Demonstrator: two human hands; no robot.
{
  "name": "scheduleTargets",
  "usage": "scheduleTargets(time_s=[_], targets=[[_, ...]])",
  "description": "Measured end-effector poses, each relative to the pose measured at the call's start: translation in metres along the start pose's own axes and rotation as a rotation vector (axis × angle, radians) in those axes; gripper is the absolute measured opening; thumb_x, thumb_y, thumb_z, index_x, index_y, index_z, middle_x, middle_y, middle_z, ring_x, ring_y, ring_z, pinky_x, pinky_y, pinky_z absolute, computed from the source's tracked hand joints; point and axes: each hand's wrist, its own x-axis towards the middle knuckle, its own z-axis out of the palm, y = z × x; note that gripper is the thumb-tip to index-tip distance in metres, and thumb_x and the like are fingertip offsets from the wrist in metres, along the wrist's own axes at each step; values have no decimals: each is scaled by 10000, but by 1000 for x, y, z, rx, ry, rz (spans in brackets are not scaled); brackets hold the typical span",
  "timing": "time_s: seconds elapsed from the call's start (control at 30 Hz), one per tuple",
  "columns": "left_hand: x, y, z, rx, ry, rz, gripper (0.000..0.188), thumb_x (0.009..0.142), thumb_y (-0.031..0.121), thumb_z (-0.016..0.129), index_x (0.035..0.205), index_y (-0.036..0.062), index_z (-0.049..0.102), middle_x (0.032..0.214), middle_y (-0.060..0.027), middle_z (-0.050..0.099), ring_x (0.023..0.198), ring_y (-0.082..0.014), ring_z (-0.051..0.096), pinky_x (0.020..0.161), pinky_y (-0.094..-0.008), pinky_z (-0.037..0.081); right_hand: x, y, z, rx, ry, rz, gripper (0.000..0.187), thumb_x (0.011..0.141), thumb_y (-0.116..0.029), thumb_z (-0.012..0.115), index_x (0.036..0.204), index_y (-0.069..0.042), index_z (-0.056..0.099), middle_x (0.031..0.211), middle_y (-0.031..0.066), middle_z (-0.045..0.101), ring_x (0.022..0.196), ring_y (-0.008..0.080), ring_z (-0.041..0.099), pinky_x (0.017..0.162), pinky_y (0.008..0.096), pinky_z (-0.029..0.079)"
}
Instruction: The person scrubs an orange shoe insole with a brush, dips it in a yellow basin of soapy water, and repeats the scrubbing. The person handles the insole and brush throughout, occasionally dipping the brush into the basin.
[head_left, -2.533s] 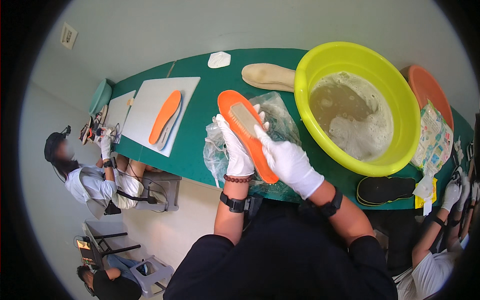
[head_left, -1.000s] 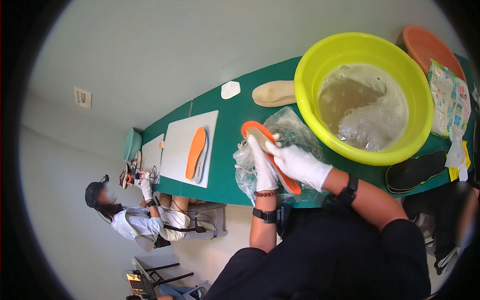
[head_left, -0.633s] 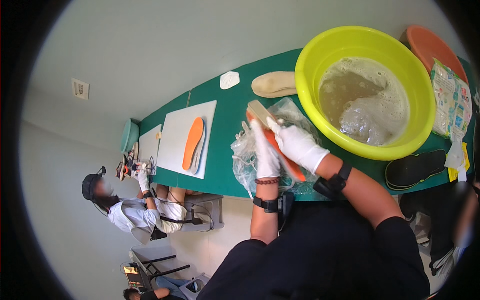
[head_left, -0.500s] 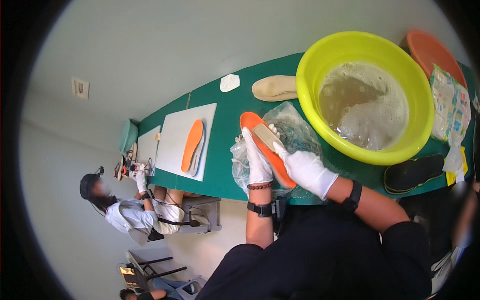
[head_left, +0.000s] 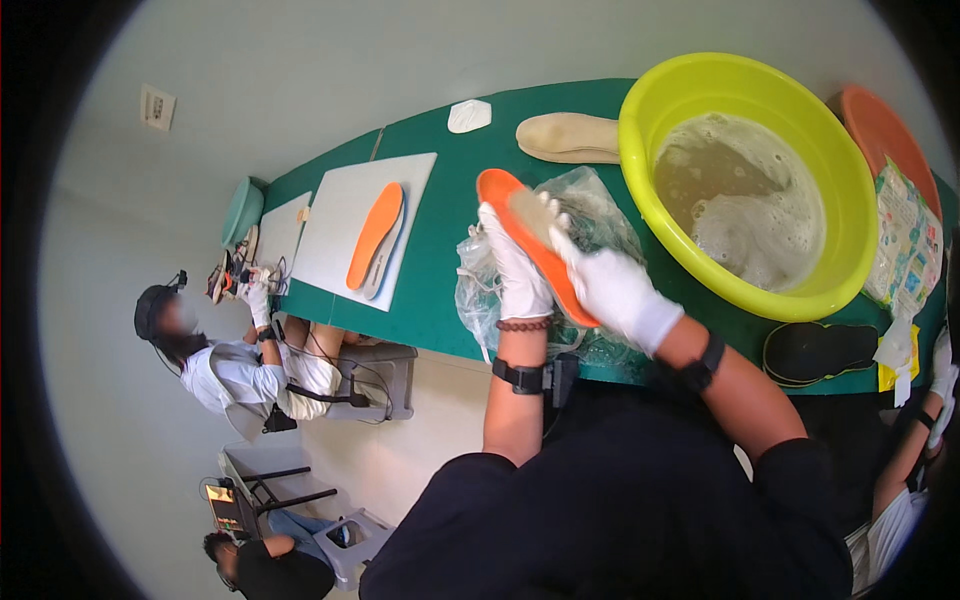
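In my left hand [head_left: 520, 275] an orange insole [head_left: 498, 188] lies tilted, gripped along its left edge and from below. My right hand [head_left: 622, 298] is closed round a beige, block-shaped scrub brush [head_left: 530, 213] pressed on the insole's upper face. Its bristles are hidden. Both hands wear white gloves. Under them a crumpled clear plastic bag [head_left: 600, 212] is spread on the green table [head_left: 440, 325]. Left of my hands, another orange insole [head_left: 378, 230] and a grey-blue one [head_left: 384, 268] rest together on a white board [head_left: 335, 205].
A yellow-green basin [head_left: 650, 225] of foamy, murky water stands at the right, beside beige insoles [head_left: 568, 137]. Further right are a black insole [head_left: 820, 352], a wipes pack [head_left: 905, 240] and an orange basin [head_left: 890, 130]. Co-workers sit at the left [head_left: 235, 375] and right edge [head_left: 905, 450].
The brush has slid a little on the orange insole, blurred by motion. My view has shifted, so the board and basin sit higher. A hand at the right edge has come into view.
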Motion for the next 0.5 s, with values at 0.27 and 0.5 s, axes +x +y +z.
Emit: scheduleTargets(time_s=[0.27, 0.5], targets=[[8, -4, -6, 48, 107, 88, 790, 875, 724, 416, 1262, 39, 480, 1059, -101, 610, 852, -209, 606, 745, -330, 550, -3, 0, 10, 131, -4, -2, 530, 928, -207, 446, 1450, -171, 364, 805, 267, 645, 730, 434, 651, 705, 524, 530], [-16, -8, 27, 48, 158, 34, 729, 864, 733, 425, 955, 29, 593, 811, -62, 606, 654, -177, 575, 572, -293, 509, 3, 5, 6, 122, 39, -26, 555, 926, -212, 448, 1463, -134, 334, 775, 250, 637, 666, 412, 633, 641, 517, 511]])
